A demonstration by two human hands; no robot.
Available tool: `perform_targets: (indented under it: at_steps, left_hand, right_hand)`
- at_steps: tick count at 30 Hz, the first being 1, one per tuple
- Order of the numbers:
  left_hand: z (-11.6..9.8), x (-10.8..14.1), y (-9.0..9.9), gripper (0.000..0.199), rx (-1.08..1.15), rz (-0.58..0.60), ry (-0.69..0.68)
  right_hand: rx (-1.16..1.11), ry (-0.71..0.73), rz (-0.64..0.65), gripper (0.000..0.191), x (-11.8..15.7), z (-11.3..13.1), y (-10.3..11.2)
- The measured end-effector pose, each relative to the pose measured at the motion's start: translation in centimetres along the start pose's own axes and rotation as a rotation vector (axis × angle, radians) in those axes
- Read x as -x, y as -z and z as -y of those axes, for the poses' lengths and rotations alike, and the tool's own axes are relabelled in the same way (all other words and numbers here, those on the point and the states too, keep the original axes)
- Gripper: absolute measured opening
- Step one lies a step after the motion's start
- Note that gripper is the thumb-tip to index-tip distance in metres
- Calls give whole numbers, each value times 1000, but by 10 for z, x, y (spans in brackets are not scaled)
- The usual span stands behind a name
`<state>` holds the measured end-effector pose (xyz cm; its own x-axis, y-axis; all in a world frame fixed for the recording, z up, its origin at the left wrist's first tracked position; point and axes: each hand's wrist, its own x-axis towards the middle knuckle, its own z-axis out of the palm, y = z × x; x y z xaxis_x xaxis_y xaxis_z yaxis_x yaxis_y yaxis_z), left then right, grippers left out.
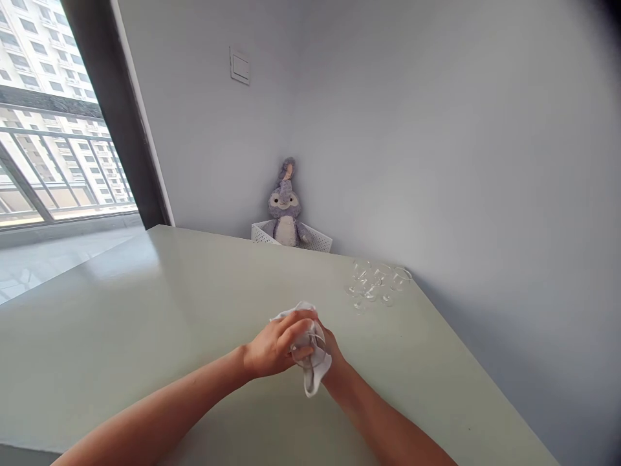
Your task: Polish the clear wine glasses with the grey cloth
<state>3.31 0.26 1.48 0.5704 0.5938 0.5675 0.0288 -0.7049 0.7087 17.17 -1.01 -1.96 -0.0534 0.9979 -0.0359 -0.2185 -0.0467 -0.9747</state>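
Observation:
Above the pale green table [204, 310], both hands meet around a clear glass [301, 353] and a white cloth [317, 372]. My left hand [281, 340] has its fingers curled over the glass, with the cloth bunched beside and behind it. Mostly hidden behind glass and cloth, my right hand [331, 346] presses against the cloth from the right; its fingertips are out of sight. One end of the cloth hangs below the hands.
Several clear stemmed glasses [373, 285] stand close together near the table's far right edge, by the wall. Beyond the far edge, a purple plush toy [285, 217] sits in a white perforated basket [317, 241]. A window [53, 116] is at the left.

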Motion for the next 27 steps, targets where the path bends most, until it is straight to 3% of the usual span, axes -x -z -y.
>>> perform_targets:
  at_steps: [3, 5, 7, 10, 12, 15, 19, 21, 24, 27]
  left_hand:
    - [2, -4, 6, 47, 80, -258, 96]
    - [2, -8, 13, 53, 114, -367, 131]
    - [3, -11, 19, 56, 104, -380, 152]
    - [4, -16, 19, 58, 12, -352, 202]
    - [2, -21, 10, 55, -61, -301, 229]
    - [-3, -32, -10, 50, -111, -206, 180]
    - [-1, -40, -23, 79, -205, -107, 150]
    - [9, -33, -20, 87, -298, 1, 186]
    - [29, -10, -13, 75, -392, 156, 252]
    - [45, 11, -13, 66, -444, 216, 293]
  right_hand:
    - [93, -72, 15, 56, 11, 3, 5]
    - [311, -38, 95, 55, 20, 9, 12]
    - [674, 102, 121, 53, 27, 19, 20]
    - [1172, 342, -61, 51, 27, 34, 29]
    - [1309, 426, -162, 45, 22, 43, 29]
    - [1274, 426, -160, 28, 10, 53, 23]
    - [1081, 338, -223, 18, 2, 54, 34]
    - [974, 334, -320, 23, 4, 48, 57]
    - [850, 296, -539, 37, 11, 37, 103]
    - [776, 206, -677, 50, 14, 26, 147]
